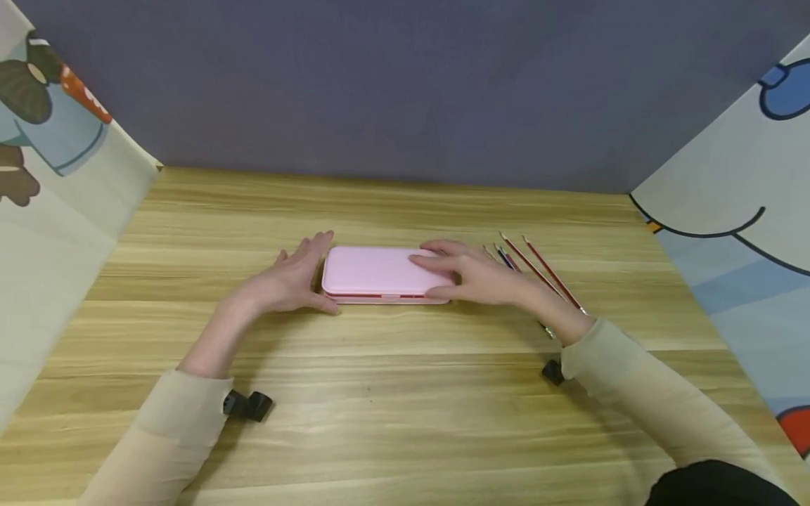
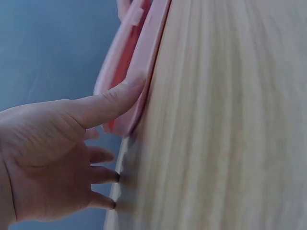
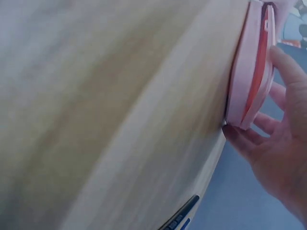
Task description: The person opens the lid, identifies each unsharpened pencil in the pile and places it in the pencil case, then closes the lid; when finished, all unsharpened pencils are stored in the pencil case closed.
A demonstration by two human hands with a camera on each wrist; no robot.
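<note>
A pink pencil case (image 1: 380, 270) lies flat on the wooden table, its lid a little ajar over a red inner edge. At its left end is my left hand (image 1: 287, 277), fingers straight and spread. The left wrist view shows that hand's thumb (image 2: 112, 100) against the case's front side, with the other fingers off the end. My right hand (image 1: 468, 273) holds the right end, with fingers over the lid and around the corner. In the right wrist view, some fingertips (image 3: 235, 134) reach the case's lower corner.
Several slim pencils (image 1: 553, 270) lie fanned out right of the case, partly under the right forearm. A dark pencil (image 3: 182, 213) shows low in the right wrist view. A grey-blue panel (image 1: 405, 91) stands behind the table (image 1: 380, 422), with printed sheets at both sides.
</note>
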